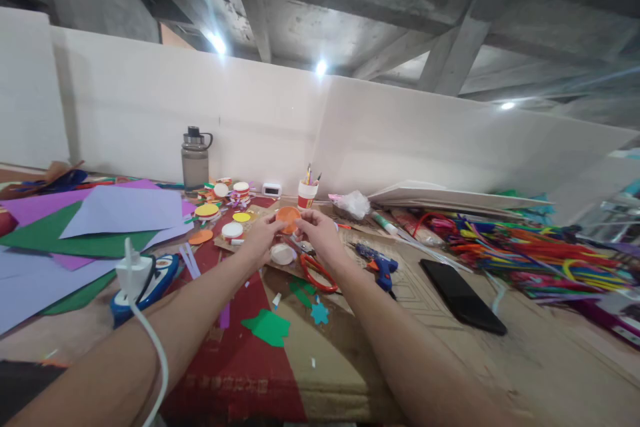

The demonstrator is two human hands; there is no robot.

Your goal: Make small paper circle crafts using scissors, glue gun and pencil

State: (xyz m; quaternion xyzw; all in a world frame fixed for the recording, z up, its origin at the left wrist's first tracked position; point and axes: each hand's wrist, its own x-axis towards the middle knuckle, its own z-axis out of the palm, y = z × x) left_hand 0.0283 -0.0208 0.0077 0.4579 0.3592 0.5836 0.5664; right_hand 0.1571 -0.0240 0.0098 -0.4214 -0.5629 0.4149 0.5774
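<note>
An orange round disc (288,220) is held up over the middle of the table, gripped at its edges from both sides. My left hand (262,237) pinches its left edge, and the fingers of my right hand (319,233) close on its right edge. Below the disc lie a whitish round piece (283,254) and red-handled scissors (319,273). To the left of my left hand are a white round drum-like piece (233,231), a yellow disc (241,217) and another orange disc (201,237).
A blue glue gun (383,267) and a black phone (463,295) lie right of my right arm. Colourful pipe cleaners (530,253) are heaped further right. A bottle (195,163) and a cup of tools (307,195) stand behind. Left, a white cable (157,347) crosses my arm near paper sheets (125,213).
</note>
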